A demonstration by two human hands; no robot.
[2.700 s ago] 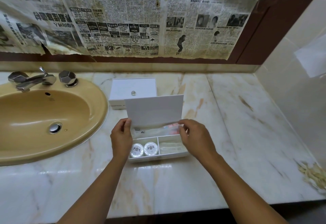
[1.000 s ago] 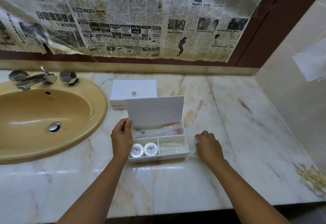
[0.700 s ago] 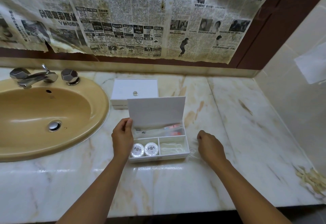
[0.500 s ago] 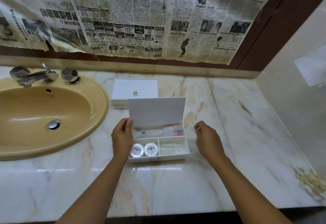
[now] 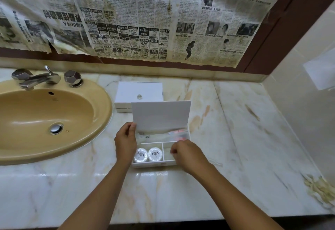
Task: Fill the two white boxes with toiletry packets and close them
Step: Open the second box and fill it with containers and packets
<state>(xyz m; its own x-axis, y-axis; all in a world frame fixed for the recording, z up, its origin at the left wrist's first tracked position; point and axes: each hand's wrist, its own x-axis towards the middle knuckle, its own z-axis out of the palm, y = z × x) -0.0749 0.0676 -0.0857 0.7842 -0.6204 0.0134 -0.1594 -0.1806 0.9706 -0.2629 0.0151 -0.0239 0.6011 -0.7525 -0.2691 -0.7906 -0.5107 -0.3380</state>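
The near white box stands open on the marble counter, its lid raised upright. My left hand pinches the lid's lower left corner. Two round white soaps lie in the front left compartment. Long packets, one with red print, fill the back compartment. My right hand hovers over the front right compartment with curled fingers, pinching what looks like a clear packet; that compartment is mostly hidden. The second white box sits closed behind, a small knob on its lid.
A tan sink with a chrome faucet lies to the left. Old newspaper covers the mirror behind. A tiled wall bounds the counter on the right, with crumbling debris near the front right edge.
My right hand let go of the lid, reached to the counter right of the box, then came back over the front right compartment. My left hand kept holding the lid up.
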